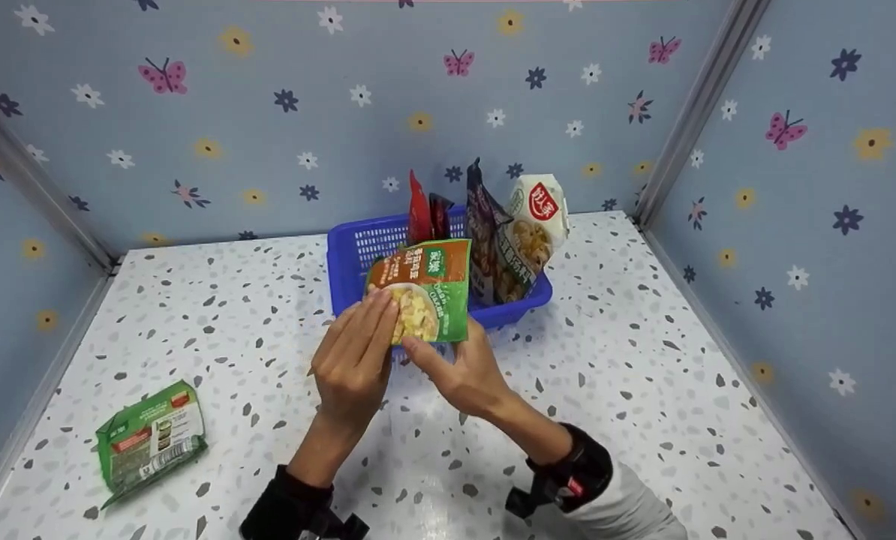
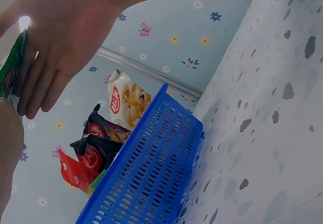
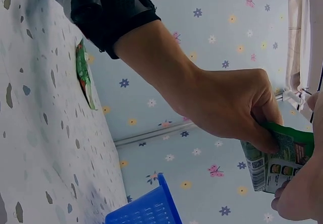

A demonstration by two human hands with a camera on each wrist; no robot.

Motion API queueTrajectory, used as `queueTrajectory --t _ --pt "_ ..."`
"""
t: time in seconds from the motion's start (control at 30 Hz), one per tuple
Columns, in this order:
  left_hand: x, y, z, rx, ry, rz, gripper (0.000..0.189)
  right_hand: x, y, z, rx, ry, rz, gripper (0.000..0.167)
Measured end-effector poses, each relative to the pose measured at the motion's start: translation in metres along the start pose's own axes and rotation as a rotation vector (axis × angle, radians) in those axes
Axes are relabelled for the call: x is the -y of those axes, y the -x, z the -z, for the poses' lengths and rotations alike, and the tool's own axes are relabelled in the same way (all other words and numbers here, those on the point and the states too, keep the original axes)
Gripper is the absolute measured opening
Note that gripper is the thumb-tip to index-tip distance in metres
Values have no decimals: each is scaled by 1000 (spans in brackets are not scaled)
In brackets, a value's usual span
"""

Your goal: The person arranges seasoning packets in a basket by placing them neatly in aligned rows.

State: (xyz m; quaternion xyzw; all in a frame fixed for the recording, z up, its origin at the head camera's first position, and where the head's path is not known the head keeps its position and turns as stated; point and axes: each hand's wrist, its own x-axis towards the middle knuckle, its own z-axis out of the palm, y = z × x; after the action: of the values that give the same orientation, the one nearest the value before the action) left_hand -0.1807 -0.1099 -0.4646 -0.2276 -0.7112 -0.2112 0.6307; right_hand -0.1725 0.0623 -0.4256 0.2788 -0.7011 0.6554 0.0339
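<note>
A green and orange food packet point(image 1: 448, 300) with a picture of a full bowl is held over the front of a blue plastic basket point(image 1: 515, 311). My left hand point(image 1: 354, 360) grips its left edge, fingers flat across the front and thumb on the back, as the right wrist view shows. At the lower right, my right hand point(image 1: 474, 379) holds the packet with the thumb at its bottom edge and the fingers behind. In the left wrist view those right-hand fingers point(image 2: 50, 75) are nearly straight against the packet.
Inside the basket stand a white pouch point(image 1: 542, 217), a dark pouch point(image 1: 482, 232) and a red packet point(image 1: 419, 210). Another green packet point(image 1: 155, 435) lies on the speckled table point(image 1: 268, 450) at the left. Flower-patterned panels point(image 1: 373, 127) enclose the back and sides.
</note>
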Motion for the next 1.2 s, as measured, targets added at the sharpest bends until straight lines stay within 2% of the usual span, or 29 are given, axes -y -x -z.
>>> queueTrajectory --t 0.1,0.2,0.37,0.53,0.67,0.83,1.2 --pt "-3 1 -2 3 -47 -52 23 1 0 -2 -27 -53 -26 56" --pt "-6 2 -5 8 -87 -90 23 0 0 -2 -57 -67 -14 49" --pt "-10 4 -7 41 -127 -116 22 -1 -1 -2 -141 -18 15 37" --pt "-11 6 -8 53 -153 -127 22 -1 0 0 -207 27 0 32" --pt "-12 6 -8 55 -158 -132 23 -2 -1 0 -253 46 -7 30" --pt "-12 6 -8 47 -157 -134 24 -3 -4 -1 -304 60 15 39" --pt "-11 5 -7 42 -152 -131 24 -2 -6 -1 -298 84 77 40"
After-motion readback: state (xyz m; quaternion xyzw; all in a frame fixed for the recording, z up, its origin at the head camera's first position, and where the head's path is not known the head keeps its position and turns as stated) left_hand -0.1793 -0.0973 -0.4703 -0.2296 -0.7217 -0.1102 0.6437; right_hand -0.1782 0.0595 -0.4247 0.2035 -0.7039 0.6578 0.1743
